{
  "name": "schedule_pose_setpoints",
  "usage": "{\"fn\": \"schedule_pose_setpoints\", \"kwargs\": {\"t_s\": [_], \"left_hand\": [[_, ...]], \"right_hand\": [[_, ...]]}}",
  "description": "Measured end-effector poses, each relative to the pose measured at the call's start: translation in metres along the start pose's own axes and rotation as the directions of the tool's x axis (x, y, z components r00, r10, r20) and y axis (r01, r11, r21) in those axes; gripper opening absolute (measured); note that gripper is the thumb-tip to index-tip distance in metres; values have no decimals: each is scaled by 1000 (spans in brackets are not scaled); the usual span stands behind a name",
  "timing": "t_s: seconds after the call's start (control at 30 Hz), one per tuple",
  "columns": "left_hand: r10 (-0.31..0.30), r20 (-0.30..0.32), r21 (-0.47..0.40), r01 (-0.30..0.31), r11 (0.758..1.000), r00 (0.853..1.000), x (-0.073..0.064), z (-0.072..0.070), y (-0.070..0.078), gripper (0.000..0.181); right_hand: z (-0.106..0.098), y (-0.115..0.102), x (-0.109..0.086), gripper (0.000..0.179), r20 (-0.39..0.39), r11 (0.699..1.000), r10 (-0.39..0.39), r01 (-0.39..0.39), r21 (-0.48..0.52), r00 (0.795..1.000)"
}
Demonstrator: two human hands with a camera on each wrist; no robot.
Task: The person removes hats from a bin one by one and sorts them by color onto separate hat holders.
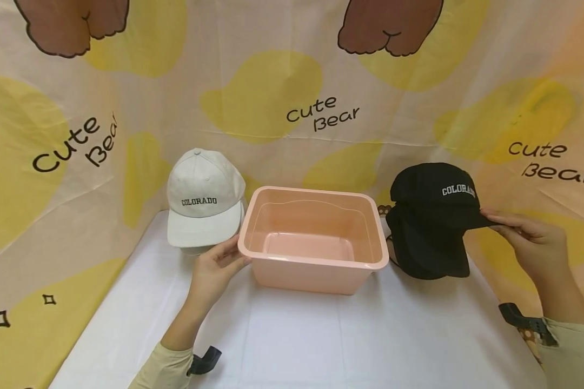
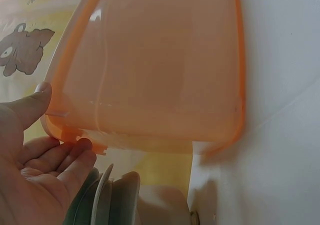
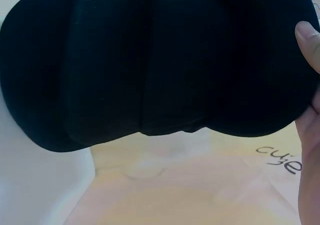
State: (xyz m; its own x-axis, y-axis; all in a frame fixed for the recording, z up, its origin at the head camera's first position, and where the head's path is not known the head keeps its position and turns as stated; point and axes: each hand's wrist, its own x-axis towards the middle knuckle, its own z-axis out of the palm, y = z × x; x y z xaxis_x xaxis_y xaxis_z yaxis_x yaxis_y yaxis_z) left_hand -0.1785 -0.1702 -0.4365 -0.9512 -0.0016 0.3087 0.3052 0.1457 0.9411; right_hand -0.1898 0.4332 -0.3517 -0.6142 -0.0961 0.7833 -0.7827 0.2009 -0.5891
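Observation:
A pink plastic bin (image 1: 304,280) stands in the middle of the table, nothing visible inside it. My left hand (image 1: 214,273) pinches its near left corner at the rim; the left wrist view has the thumb on one side and curled fingers below the rim. On the right, my right hand (image 1: 540,243) pinches the brim of a black cap (image 1: 430,183) lettered COLORADO. That cap is raised over another black cap (image 1: 430,254), whose brim points down. Dark fabric fills much of the right wrist view.
A white COLORADO cap (image 1: 201,186) sits left of the bin, close to my left hand. Several stacked brims (image 2: 131,187) show below the bin in the left wrist view. White cloth (image 1: 302,340) covers the table; a printed curtain (image 1: 258,97) hangs behind and at the sides.

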Motion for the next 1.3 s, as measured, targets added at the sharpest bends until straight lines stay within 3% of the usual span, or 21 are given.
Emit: {"fn": "schedule_pose_setpoints", "kwargs": {"t_s": [0.2, 0.43, 0.7, 1.07, 1.2, 1.3], "left_hand": [[14, 0, 0, -14, 1000, 1000, 1, 0, 0, 59], [6, -4, 3, -6, 1000, 1000, 2, 1, 0, 60], [14, -3, 21, -14, 1000, 1000, 1, -1, 0, 60], [12, 7, -14, -12, 1000, 1000, -1, -1, 1, 60], [13, 6, -19, -13, 1000, 1000, -1, 0, 0, 58], [9, 2, -16, -9, 1000, 1000, -1, -2, 0, 58]], "right_hand": [[3, -1, -11, 19, 63, 995, -54, 48, 84, 997], [7, -1, -27, 20, 92, 990, -94, 83, 114, 991], [13, 4, -50, 22, 106, 980, -5, -16, 199, 994], [16, 15, -64, 27, 161, 995, 12, -28, 98, 987], [12, 24, -75, 32, 163, 991, 83, -98, 86, 983], [13, 27, -77, 33, 135, 982, 113, -131, 134, 984]]}}
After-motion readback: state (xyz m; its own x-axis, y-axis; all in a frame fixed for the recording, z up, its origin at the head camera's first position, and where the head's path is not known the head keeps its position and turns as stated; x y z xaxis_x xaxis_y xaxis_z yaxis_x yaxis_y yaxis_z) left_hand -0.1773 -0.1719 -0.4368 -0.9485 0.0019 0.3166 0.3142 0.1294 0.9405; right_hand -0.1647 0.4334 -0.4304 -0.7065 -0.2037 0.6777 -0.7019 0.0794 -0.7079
